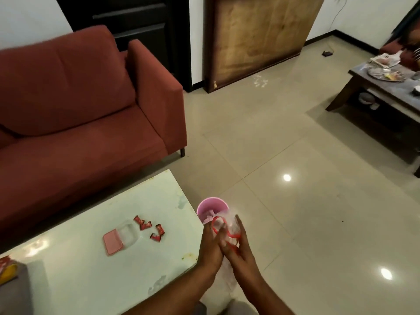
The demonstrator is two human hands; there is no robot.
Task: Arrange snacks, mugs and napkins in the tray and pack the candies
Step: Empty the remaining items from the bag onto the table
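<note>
The sofa [79, 98] is soft red cloth, not shiny. The table top [91, 269] is smooth and glossy. The floor tiles [295, 212] shine. The cup [204, 206] is pink plastic. The bag [229, 226] is thin clear plastic. The candies [147, 226] have shiny wrappers.

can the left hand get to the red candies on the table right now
Not at once, it seems: the left hand, with the right hand, holds the clear bag. The tabletop stretch toward the candies looks free once it lets go.
</note>
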